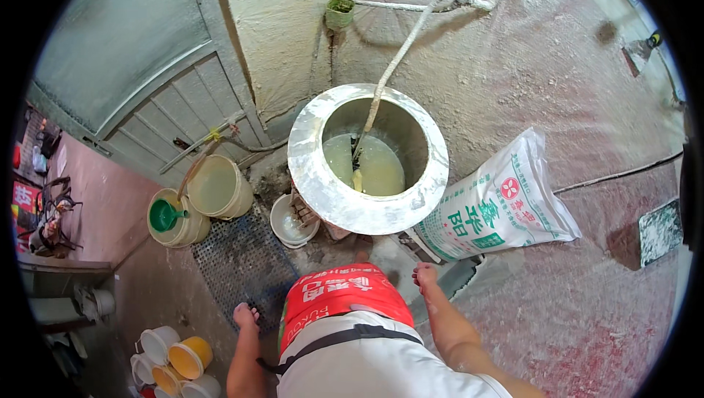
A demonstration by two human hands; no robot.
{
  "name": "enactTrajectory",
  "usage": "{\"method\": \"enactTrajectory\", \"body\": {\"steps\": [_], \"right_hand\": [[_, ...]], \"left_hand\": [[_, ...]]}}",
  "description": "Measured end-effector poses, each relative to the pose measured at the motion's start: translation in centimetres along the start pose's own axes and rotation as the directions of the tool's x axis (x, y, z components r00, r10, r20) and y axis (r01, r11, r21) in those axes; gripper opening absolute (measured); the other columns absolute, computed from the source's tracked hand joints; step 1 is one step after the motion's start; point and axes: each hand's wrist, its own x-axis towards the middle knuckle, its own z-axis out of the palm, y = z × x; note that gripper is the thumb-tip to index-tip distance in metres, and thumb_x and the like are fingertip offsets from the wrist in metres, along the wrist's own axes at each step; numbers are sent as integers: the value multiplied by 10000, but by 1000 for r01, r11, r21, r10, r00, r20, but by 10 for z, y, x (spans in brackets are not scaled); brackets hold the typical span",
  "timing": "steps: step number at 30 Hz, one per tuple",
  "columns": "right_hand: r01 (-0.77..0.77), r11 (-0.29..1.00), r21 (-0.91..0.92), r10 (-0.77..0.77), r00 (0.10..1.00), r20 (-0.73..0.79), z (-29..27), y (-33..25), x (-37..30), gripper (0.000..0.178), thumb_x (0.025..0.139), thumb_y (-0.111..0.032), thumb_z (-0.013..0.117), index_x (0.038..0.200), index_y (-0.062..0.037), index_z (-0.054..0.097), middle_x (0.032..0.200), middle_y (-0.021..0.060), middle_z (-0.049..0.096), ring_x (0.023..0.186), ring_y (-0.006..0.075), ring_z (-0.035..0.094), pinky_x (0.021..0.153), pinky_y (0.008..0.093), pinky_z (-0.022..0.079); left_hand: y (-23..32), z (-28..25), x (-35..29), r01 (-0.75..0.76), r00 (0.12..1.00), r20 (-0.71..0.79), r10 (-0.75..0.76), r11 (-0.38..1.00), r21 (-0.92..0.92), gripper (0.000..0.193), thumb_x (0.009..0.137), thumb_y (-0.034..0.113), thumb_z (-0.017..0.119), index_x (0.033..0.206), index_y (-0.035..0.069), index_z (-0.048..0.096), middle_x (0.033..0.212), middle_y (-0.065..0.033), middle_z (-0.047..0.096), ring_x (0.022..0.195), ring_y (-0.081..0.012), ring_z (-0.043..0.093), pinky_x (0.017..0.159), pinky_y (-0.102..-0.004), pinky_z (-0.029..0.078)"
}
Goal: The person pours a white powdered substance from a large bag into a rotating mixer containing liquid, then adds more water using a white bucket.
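My left hand [246, 315] hangs at my side above the dark perforated mat [238, 259], fingers loosely apart and holding nothing. On the other side, my right hand [424, 276] is held low near the lower end of a white sack [506, 207], its fingers curled in with nothing visible in them. Ahead of me stands a large round vat [315, 200] with a wide, pale-smeared rim. Cloudy yellowish liquid [385, 167] fills its lower part. A crusted hose [400, 57] runs down into it. Neither hand touches the vat.
Left of the vat are a bucket of cloudy liquid [236, 194], a bucket holding a green scoop [165, 215] and a small white bucket [293, 233]. White and yellow pails [191, 356] cluster at lower left. A grey door [125, 39] and rough wall [506, 68] stand behind.
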Motion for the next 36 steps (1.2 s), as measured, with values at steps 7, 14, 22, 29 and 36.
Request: {"method": "enactTrajectory", "body": {"steps": [7,14,22,29,36], "right_hand": [[10,1000,-12,-10,1000,-9,-5,5,13,120,825,-157,477,907,-85,528,731,70,561,524,160,525,396,279,390],[26,997,-71,-24,999,25,-8,-21,24,103,807,-128,474,879,-81,529,702,67,551,522,159,524,400,282,390],[159,966,-203,-144,986,86,-12,-73,82,103,797,-77,453,837,-43,541,636,67,536,456,155,490,365,282,373],[251,954,-166,-215,954,207,2,-135,122,122,737,-71,518,804,-15,604,589,94,566,428,179,511,376,297,386],[295,930,-221,-203,911,359,-6,-145,176,94,771,-39,481,828,-14,551,596,71,526,430,155,474,351,281,354]], "left_hand": [[11,9,-7,19,1000,21,-19,1000,12,135,825,141,471,926,71,527,740,-40,498,542,-143,515,403,-241,430],[8,6,-2,55,998,-7,-55,998,-15,137,824,138,467,934,79,523,778,-42,524,548,-145,521,431,-251,435],[-13,17,-44,49,990,-131,-61,994,-98,155,814,168,471,938,87,515,761,-46,526,553,-154,529,414,-252,436],[-52,41,-105,52,968,-232,-99,978,-201,126,804,170,466,889,97,524,714,-36,516,566,-152,537,430,-242,446],[-77,78,-176,25,952,-280,-124,942,-333,103,779,133,468,848,90,531,704,-35,515,575,-156,536,436,-238,445]]}}
